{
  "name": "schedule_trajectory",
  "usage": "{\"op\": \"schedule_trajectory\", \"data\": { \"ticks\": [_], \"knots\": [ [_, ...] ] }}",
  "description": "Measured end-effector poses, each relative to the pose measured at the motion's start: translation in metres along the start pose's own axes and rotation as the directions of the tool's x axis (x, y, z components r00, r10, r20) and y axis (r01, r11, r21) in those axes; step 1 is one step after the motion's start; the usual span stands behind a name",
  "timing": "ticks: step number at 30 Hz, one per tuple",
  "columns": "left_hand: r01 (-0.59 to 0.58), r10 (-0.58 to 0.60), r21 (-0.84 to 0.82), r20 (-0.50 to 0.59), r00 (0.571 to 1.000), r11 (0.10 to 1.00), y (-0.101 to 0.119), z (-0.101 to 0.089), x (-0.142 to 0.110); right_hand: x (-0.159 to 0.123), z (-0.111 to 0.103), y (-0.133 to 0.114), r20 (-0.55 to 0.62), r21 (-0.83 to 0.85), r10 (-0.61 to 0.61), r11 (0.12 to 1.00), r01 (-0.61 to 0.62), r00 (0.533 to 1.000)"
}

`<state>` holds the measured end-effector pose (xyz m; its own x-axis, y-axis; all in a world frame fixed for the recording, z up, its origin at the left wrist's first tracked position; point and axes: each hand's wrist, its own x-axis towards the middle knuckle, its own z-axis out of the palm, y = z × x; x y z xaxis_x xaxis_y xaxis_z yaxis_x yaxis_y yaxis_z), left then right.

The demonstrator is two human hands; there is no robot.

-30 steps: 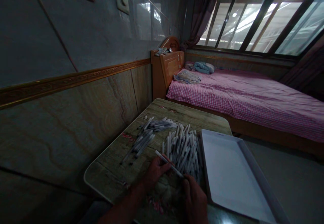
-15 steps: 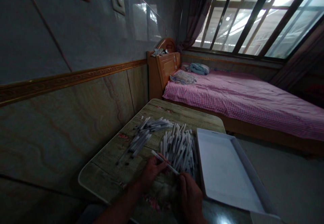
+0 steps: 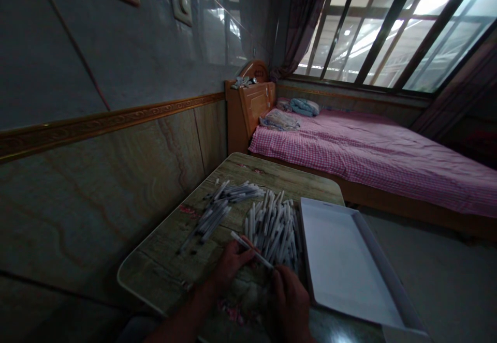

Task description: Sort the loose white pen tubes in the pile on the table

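Little has just changed: both hands keep the slender, whitish pen-like stick (image 3: 237,238) between them at nearly the same slant, so it is still being handled in the grip rather than lying with the others. The left hand (image 3: 234,259) has it pinched between thumb and fingers partway along, its pale far end sticking out past the fingertips, up and to the left. The right hand (image 3: 291,294) closes around the near end, fingers curled in and the back of the hand turned up; that end is dark and partly covered, so its exact form cannot be told. Both grips are narrow, with no visible gap around the stick. The left forearm comes in low from the near side, angled forward and to the right, while the right hand is nearer the body and points forward, its wrist low. Just beyond the grip lies a dense heap of similar whitish sticks (image 3: 274,226), and further off to its left is a looser group of grey-white sticks with dark ends (image 3: 213,216). To the right of the grip, beside the dense heap, sits a shallow white rectangular tray (image 3: 341,255), all on a greenish wood-patterned table with rounded corners (image 3: 155,265).
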<state>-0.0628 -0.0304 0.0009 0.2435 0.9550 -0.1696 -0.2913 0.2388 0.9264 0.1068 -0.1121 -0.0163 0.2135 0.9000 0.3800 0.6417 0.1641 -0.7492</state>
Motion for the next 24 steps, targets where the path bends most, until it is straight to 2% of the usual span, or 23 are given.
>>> {"op": "schedule_trajectory", "data": {
  "ticks": [3, 8, 18, 24],
  "knots": [
    [-0.007, 0.007, 0.012, -0.002, 1.0, 1.0, -0.0005, -0.0003, 0.0002, 0.0, -0.0006, 0.0015, -0.004, 0.02, -0.025, 0.999, 0.025, 1.0],
    [-0.018, 0.018, -0.015, -0.028, 0.999, 1.0, -0.003, -0.0018, 0.0011, 0.0, -0.0003, 0.0007, 0.001, 0.005, 0.044, 0.999, -0.044, 0.999],
    [-0.013, 0.013, -0.017, -0.018, 1.0, 1.0, -0.0042, -0.0023, 0.0016, -0.0002, -0.0002, 0.0027, 0.007, 0.047, 0.077, 0.996, -0.077, 0.997],
    [-0.003, 0.003, 0.008, -0.007, 1.0, 1.0, -0.0034, -0.0026, 0.001, -0.0006, 0.0034, 0.0055, -0.002, 0.02, 0.038, 0.999, -0.038, 0.999]
  ]
}}
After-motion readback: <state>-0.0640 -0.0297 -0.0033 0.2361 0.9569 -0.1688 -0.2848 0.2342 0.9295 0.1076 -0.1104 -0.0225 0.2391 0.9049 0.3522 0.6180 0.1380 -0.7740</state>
